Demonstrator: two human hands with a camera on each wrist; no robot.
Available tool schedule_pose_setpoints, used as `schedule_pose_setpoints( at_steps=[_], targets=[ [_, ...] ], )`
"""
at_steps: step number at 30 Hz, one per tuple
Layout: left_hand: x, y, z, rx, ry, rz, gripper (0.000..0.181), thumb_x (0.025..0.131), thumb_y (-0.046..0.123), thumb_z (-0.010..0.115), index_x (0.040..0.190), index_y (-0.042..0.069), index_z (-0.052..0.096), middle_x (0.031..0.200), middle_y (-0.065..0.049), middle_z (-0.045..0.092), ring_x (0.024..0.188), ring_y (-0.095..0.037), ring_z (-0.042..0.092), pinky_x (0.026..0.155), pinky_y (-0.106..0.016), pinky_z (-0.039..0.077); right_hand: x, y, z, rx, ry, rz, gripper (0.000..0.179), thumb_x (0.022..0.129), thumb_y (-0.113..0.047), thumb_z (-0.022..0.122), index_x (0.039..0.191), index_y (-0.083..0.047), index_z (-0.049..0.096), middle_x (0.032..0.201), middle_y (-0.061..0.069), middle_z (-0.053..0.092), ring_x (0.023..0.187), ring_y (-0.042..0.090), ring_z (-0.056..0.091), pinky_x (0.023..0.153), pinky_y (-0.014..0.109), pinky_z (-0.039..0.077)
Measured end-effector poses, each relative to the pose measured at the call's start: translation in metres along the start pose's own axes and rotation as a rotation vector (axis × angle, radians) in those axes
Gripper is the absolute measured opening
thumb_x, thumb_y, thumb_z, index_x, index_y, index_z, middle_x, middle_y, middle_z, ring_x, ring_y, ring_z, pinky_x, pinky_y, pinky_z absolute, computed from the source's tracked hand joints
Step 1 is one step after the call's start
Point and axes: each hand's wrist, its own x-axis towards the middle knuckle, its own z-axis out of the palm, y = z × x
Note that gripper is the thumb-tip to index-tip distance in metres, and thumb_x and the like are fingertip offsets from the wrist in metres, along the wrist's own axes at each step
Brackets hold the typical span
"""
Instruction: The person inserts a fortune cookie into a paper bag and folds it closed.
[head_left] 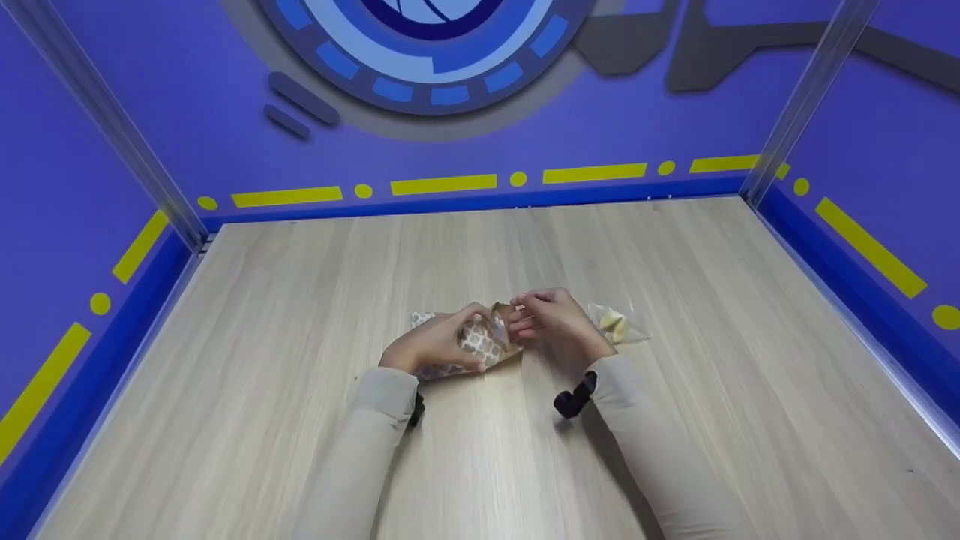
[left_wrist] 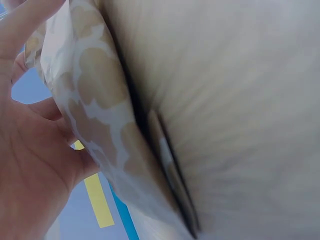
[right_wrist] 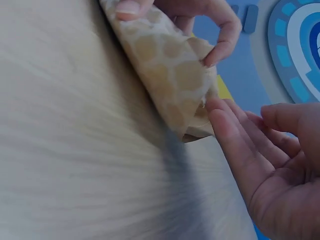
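A paper bag (head_left: pixel 486 345) with a tan-and-white patchy pattern lies on its side above the table, its mouth towards the right. My left hand (head_left: pixel 431 341) grips it from the far left, with the thumb along the near side and fingers over the top. In the left wrist view the bag's patterned side (left_wrist: pixel 102 95) bulges away from the palm. At the bag's mouth, my right hand (right_wrist: pixel 280 170) has its fairly straight fingertips touching the edge, the thumb held apart. The inside of the bag is mostly hidden.
Just right of my right hand, a small clear plastic bag (head_left: pixel 634 330) with a pale yellow piece (head_left: pixel 613 324) in it lies on the wooden table (head_left: pixel 262 322). Blue-purple panels (head_left: pixel 187 135) with yellow marks wall the table at the back and both sides.
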Motion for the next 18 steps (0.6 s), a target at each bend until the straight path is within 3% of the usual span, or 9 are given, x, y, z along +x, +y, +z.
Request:
schedule_pose_setpoints(
  at_steps=[4,9,18],
  targets=[
    [0.0,0.0,0.0,0.0,-0.004,-0.001,0.072,0.069,0.031,0.085,0.129,0.034,0.045,0.126,-0.006,0.062,0.113,-0.026,0.059,0.098,-0.044,0.044,-0.003,-0.003,0.001,-0.007,-0.067,0.033,0.043,0.104,-0.028,0.037,0.127,0.004,0.053,0.094,0.014,0.072,0.077,0.017,0.071,0.071,0.029,0.057],
    [-0.001,0.001,0.0,0.001,-0.009,-0.005,0.072,0.07,0.032,0.085,0.13,0.032,0.045,0.127,-0.007,0.062,0.113,-0.026,0.059,0.098,-0.044,0.044,-0.008,-0.003,0.006,-0.012,-0.126,0.02,0.058,0.105,-0.041,0.027,0.142,0.004,0.037,0.111,0.027,0.067,0.092,0.026,0.071,0.08,0.034,0.056],
    [-0.001,0.001,0.0,0.023,-0.01,0.022,0.071,0.07,0.031,0.084,0.129,0.03,0.046,0.12,-0.006,0.064,0.103,-0.022,0.06,0.09,-0.042,0.047,-0.009,-0.001,0.013,-0.031,-0.152,0.016,0.069,0.102,-0.052,0.024,0.151,-0.004,0.02,0.115,0.028,0.065,0.097,0.03,0.069,0.084,0.038,0.055]
  ],
)
